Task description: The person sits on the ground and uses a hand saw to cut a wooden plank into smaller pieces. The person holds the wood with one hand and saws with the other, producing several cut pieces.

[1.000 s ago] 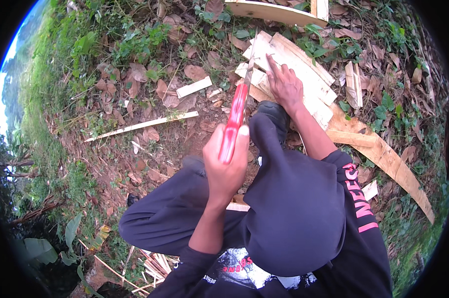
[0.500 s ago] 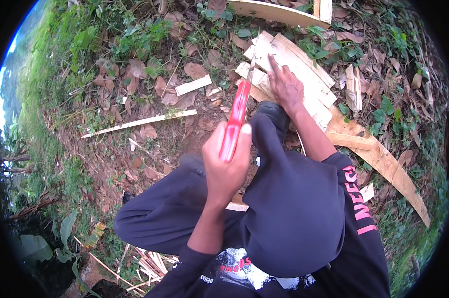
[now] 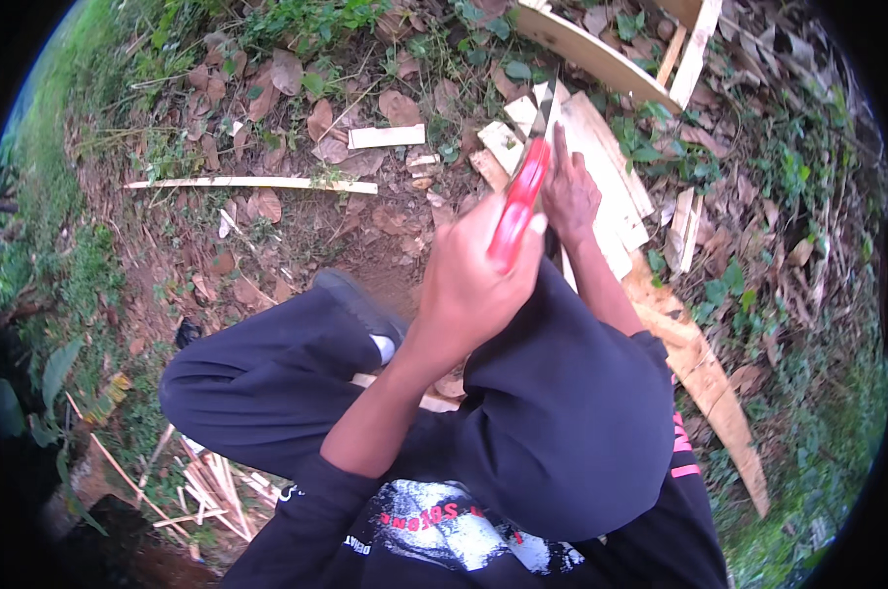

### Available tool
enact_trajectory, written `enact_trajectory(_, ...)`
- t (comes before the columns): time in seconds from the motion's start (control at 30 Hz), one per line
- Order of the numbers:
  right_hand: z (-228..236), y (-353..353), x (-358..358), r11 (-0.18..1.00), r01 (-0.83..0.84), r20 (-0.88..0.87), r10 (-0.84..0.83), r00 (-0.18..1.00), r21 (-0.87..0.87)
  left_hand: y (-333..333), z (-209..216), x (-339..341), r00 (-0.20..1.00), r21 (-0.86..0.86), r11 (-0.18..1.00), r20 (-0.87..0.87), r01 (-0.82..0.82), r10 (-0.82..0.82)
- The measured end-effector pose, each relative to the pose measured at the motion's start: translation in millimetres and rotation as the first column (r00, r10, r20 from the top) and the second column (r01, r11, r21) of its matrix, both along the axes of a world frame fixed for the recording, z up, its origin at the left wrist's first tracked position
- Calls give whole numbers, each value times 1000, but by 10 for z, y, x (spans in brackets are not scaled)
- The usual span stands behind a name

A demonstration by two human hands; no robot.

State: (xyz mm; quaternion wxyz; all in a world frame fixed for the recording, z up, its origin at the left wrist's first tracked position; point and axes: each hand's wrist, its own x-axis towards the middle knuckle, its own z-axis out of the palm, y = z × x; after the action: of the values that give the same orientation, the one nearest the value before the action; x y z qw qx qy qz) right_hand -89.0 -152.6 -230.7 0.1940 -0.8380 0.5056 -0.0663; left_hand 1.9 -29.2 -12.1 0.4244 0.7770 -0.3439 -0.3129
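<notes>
My left hand [image 3: 478, 270] is closed around the red handle of a narrow-bladed saw [image 3: 524, 201]. Its blade points away from me over the pale boards [image 3: 601, 167]; its teeth cannot be made out. Just right of the blade, my right hand [image 3: 571, 193] lies on these boards, index finger stretched forward and the other fingers partly hidden. My raised right knee [image 3: 571, 393] covers part of the right forearm and the near end of the boards. Short cut ends [image 3: 501, 147] lie left of the blade.
A curved wooden frame [image 3: 601, 54] stands at the far right. A long curved board [image 3: 704, 378] runs toward me on the right. Left lie a short offcut [image 3: 387, 135] and a thin strip [image 3: 257, 184]. Several sticks [image 3: 213, 486] are heaped at lower left, among leaves and grass.
The whole view has shifted and turned slightly. My left hand with the saw appears farther right, and the blade is now closer to my right index finger. My right hand stays on the boards.
</notes>
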Motion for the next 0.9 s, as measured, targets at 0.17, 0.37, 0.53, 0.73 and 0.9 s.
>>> enact_trajectory(0.17, -37, 12, -42, 999, -13, -13, 13, 1000, -41, 244, -26, 8, 989, 1, 999, -139, -41, 41)
enact_trajectory(0.37, -25, 80, 18, 999, -15, 28, 16, 999, -31, 347, -4, 84, 985, 54, 998, -169, -15, 24)
enact_trajectory(0.53, -29, 28, -10, 1000, 5, -13, -5, 1000, -13, 308, 13, 77, 983, -5, 1000, -181, -9, 8)
enact_trajectory(0.73, -47, 23, -80, 999, 36, 23, -36, 999, 1, 421, -71, 30, 920, -16, 997, -387, -78, 66)
enact_trajectory(0.9, -74, 47, -43, 999, 53, 20, -52, 998, -15, 381, -89, -6, 898, -31, 995, -434, -92, 70)
